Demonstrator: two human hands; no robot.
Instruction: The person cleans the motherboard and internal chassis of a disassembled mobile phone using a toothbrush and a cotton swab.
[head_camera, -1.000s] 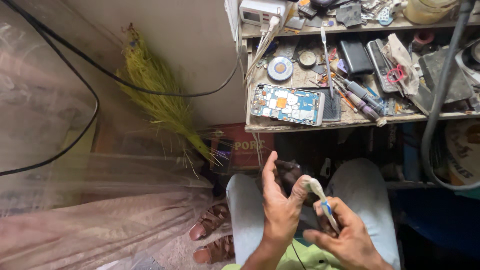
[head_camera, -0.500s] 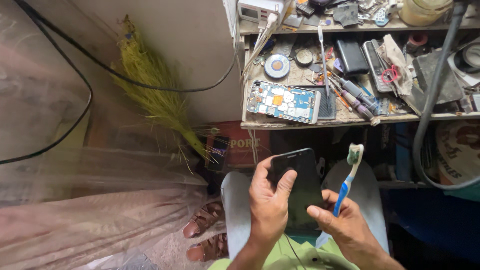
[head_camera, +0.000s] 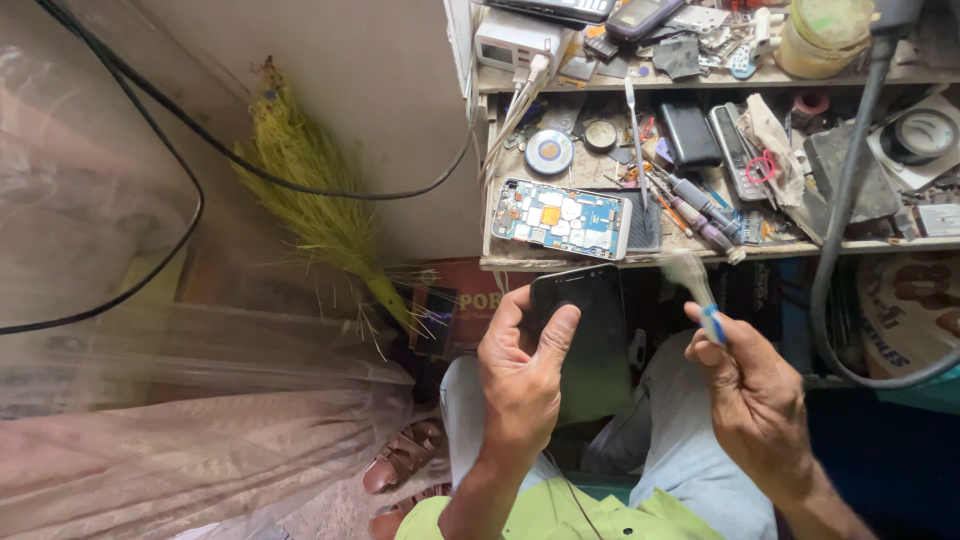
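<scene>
Lower centre of frame: the left hand (head_camera: 520, 385) grips the black slab-shaped smartphone (head_camera: 585, 340); the right hand (head_camera: 755, 400) clasps the blurred blue-handled toothbrush (head_camera: 697, 290); brushing calls for light strokes, phone steady

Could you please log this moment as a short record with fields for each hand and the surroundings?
left hand: grips a black phone, dark screen up
right hand: holds a toothbrush, bristles up, blurred, beside the phone
bench: an opened phone with its circuit board bare, screwdrivers, small parts
left of bench: straw broom against the wall
</scene>
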